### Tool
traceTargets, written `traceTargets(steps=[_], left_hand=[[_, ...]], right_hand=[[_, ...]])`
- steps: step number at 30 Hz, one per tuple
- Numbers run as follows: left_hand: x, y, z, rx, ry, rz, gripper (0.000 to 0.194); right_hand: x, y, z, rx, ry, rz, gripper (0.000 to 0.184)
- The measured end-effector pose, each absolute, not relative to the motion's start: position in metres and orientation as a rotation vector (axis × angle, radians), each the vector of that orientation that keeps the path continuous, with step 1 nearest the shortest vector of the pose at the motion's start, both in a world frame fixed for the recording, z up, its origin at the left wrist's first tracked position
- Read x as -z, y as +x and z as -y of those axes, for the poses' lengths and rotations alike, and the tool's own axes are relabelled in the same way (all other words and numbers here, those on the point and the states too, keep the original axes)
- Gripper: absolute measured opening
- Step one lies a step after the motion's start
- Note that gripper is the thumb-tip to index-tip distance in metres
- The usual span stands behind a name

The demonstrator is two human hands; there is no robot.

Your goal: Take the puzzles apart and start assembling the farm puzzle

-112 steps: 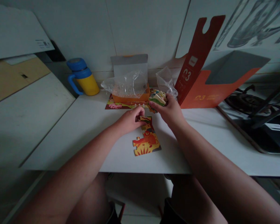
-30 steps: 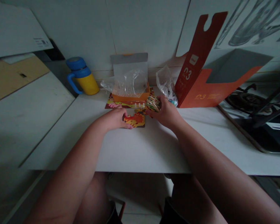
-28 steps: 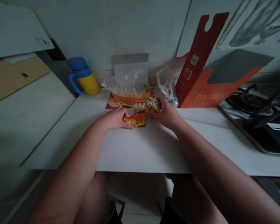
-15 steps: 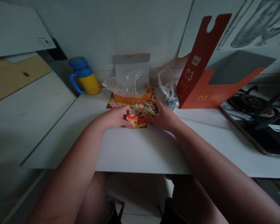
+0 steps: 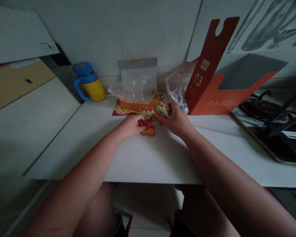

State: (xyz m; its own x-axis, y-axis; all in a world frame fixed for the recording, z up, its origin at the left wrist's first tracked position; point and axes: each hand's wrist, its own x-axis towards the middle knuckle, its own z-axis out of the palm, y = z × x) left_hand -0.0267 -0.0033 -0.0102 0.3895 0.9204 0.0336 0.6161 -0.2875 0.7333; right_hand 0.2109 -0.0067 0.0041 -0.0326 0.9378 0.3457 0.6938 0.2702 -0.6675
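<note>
My left hand [image 5: 133,126] is closed, thumb and fingers pinched at the left edge of a red-orange puzzle piece [image 5: 151,127]. Below it shows a yellow puzzle piece with red spikes [image 5: 148,133], lying on the white tabletop. The fingers partly cover these pieces, so I cannot tell how they join. My right hand [image 5: 176,117] grips a thick stack of puzzle pieces [image 5: 162,110], edges outward, just right of and behind the left hand. More printed puzzle pieces lie under and between the hands, mostly hidden.
Behind the hands, an open orange box [image 5: 139,104] with a clear plastic bag [image 5: 138,90] stands on a printed sheet [image 5: 120,111]. Another clear bag [image 5: 176,89] leans by a large orange carton [image 5: 212,95]. A blue-yellow jug [image 5: 95,89] stands left; a gas stove [image 5: 261,108] is right.
The joined puzzle pieces, earlier nearer the table's front, now lie farther back. My left hand picked at an orange piece and shifted right with it. The right hand still holds the stack.
</note>
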Motion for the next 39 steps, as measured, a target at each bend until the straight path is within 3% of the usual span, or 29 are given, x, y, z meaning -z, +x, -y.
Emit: traceTargets(steps=[6,10,20,28,35,39], left_hand=[[0.008,-0.028,0.006,-0.623,2.452,-1.304,0.081],[0.011,-0.026,0.006,-0.510,2.579,-1.226,0.096],[-0.007,-0.026,0.018,-0.377,2.537,-1.134,0.058],[-0.019,-0.024,0.032,-0.197,2.516,-1.042,0.061],[-0.018,-0.022,0.028,-0.451,2.144,-1.076,0.031],[0.001,-0.027,0.011,-0.753,1.906,-1.195,0.032]], right_hand=[[-0.002,0.210,0.005,-0.409,-1.472,1.808,0.075],[-0.003,0.211,0.006,-0.402,-1.493,1.805,0.076],[-0.005,0.210,0.007,-0.410,-1.488,1.799,0.074],[-0.004,0.211,0.007,-0.406,-1.501,1.785,0.079],[-0.004,0.211,0.007,-0.407,-1.505,1.787,0.075],[-0.006,0.211,0.007,-0.431,-1.516,1.777,0.076]])
